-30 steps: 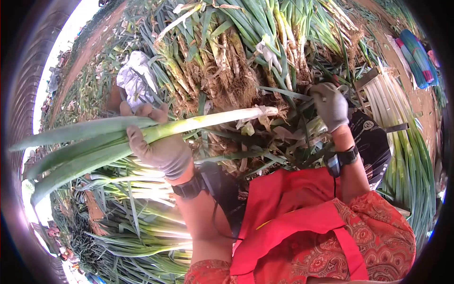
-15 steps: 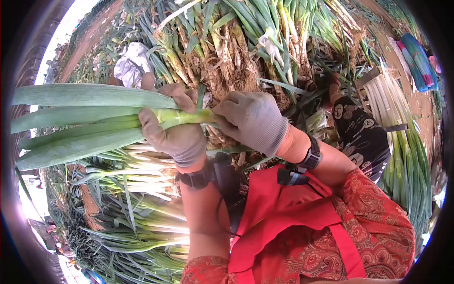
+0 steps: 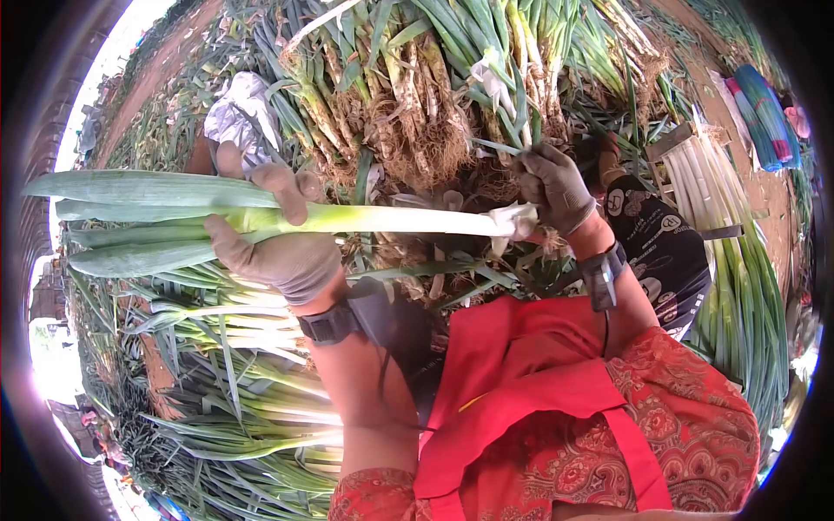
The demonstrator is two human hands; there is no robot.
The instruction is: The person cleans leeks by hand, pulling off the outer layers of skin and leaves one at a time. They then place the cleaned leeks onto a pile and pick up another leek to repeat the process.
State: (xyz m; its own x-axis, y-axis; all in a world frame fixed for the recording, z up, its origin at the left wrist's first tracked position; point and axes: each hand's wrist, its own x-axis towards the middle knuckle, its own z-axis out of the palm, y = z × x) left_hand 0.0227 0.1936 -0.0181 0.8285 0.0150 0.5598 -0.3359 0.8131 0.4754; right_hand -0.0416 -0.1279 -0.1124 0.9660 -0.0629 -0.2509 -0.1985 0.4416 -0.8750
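A long leek (image 3: 408,220) lies level across the view, green leaves at the left and a white stem reaching right to its root end. My gloved left hand (image 3: 291,252) is wrapped round it where the leaves meet the stem. Just past the root end, my gloved right hand (image 3: 556,187) is closed, its fingers curled near a loose peeled layer; whatever they pinch is too small to make out. Thin peeled skin bunches at the root end.
Unpeeled leeks with brown roots (image 3: 426,130) stand along the top. Cleaned leeks (image 3: 287,395) lie in a pile at lower left. A bundle (image 3: 738,260) rests in a frame at right, beside dark patterned cloth (image 3: 651,252). A white bag (image 3: 243,113) is at upper left.
My right hand has moved right from the middle of the leek to beyond its root end, and the white stem now shows. My left hand has shifted slightly left and down.
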